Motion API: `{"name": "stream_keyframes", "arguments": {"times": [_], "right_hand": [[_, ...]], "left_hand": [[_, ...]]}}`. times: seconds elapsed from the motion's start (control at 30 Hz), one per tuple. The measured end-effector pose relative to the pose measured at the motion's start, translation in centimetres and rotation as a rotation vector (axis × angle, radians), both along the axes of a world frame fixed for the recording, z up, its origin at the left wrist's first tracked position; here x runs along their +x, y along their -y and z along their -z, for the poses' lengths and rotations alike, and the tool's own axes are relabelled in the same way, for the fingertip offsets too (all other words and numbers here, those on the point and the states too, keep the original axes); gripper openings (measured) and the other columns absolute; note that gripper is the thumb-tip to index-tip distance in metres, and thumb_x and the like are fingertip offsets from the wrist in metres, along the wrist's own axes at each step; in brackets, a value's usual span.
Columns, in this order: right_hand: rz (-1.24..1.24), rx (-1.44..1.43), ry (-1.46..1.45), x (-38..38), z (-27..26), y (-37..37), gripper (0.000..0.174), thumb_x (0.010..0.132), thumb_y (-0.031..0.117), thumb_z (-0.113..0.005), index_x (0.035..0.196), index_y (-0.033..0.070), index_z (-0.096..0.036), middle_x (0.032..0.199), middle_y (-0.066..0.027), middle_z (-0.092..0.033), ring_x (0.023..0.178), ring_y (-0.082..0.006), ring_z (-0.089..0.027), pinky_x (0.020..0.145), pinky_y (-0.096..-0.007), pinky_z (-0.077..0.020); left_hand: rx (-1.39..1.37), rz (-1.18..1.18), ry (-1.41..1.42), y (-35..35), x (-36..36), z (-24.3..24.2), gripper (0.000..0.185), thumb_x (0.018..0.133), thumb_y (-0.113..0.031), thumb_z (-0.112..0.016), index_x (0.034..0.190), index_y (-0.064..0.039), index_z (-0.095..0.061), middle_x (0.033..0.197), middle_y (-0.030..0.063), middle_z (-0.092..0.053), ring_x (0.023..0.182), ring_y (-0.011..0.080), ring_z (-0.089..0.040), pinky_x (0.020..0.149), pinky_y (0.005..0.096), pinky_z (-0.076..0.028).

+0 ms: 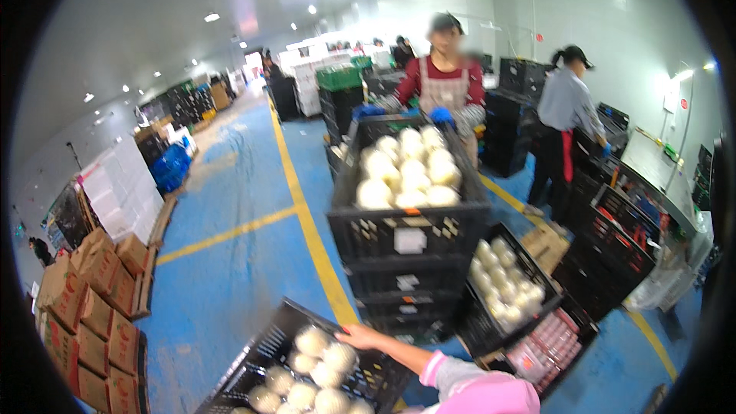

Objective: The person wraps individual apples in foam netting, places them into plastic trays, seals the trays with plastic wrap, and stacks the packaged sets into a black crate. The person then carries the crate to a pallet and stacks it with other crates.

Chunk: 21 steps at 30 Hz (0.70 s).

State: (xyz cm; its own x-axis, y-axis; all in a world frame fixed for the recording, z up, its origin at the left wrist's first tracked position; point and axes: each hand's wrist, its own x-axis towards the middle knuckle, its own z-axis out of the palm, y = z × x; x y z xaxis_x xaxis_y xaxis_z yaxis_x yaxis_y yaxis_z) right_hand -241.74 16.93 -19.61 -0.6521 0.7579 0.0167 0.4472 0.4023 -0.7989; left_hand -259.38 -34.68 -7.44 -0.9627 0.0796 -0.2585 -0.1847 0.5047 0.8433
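Observation:
My left hand is out of view. An arm with a pink-edged sleeve comes in from the lower right, and my right hand (pixel 359 336) rests at the rim of a black plastic crate (pixel 253 351). That crate holds several round pale vegetables (pixel 328 372), seemingly wrapped. Just beyond stands a stack of black crates (pixel 408 261); the top one holds more round white vegetables (pixel 411 167). A co-worker (pixel 443 77) in blue gloves and an apron has hands at its far rim.
Right of the stack, a crate of pale vegetables (pixel 506 282) sits above a crate of pink packages (pixel 546 351). Another co-worker (pixel 566 109) stands by black crates at right. Cardboard boxes (pixel 95 310) are piled at left, near white boxes (pixel 123 195). Yellow lines (pixel 296 184) cross the blue floor.

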Motion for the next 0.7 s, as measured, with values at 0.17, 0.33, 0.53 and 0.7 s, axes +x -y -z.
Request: {"name": "stream_keyframes", "arguments": {"times": [0.17, 0.33, 0.53, 0.7], "right_hand": [[0.078, -0.271, 0.016, -4.9, 2.0, -3.1, 0.057, 0.088, 0.053, -0.054, 0.101, -0.002, -0.063, 0.097, -0.0243, -0.065, 0.093, -0.0358, -0.064, 0.08, -0.0424, -0.0491], [0.286, -0.213, 0.059, -5.2, -0.4, -7.5, 0.064, 0.087, 0.053, -0.057, 0.107, -0.008, -0.06, 0.099, -0.0274, -0.065, 0.096, -0.0374, -0.064, 0.079, -0.0421, -0.0491], [0.531, -0.081, 0.021, -6.9, -1.3, -15.3, 0.063, 0.087, 0.052, -0.057, 0.095, -0.01, -0.058, 0.087, -0.0276, -0.063, 0.082, -0.0348, -0.063, 0.071, -0.0424, -0.047], [0.532, -0.171, 0.154, -9.3, -2.1, -24.6, 0.065, 0.087, 0.051, -0.056, 0.109, -0.01, -0.059, 0.108, -0.0301, -0.061, 0.103, -0.0409, -0.06, 0.085, -0.0443, -0.0468]], "left_hand": [[0.029, 0.067, -0.153, -2.3, -10.2, 4.4, 0.042, 0.075, -0.002, -0.059, 0.117, 0.002, -0.061, 0.097, 0.0132, -0.066, 0.086, 0.0217, -0.06, 0.076, 0.0346, -0.048], [-0.324, 0.134, -0.206, -10.6, -22.9, 9.5, 0.049, 0.067, -0.009, -0.071, 0.113, 0.004, -0.062, 0.099, 0.0199, -0.068, 0.087, 0.0303, -0.064, 0.08, 0.0409, -0.05], [-0.252, 0.391, -0.333, -26.4, -33.1, 8.9, 0.042, 0.071, -0.014, -0.071, 0.108, 0.005, -0.063, 0.093, 0.0196, -0.067, 0.08, 0.0337, -0.063, 0.072, 0.0425, -0.05], [-0.188, 0.456, -0.354, -38.6, -37.4, 11.0, 0.042, 0.075, -0.006, -0.065, 0.116, 0.003, -0.06, 0.092, 0.0177, -0.065, 0.071, 0.0273, -0.061, 0.061, 0.0392, -0.051]]}}
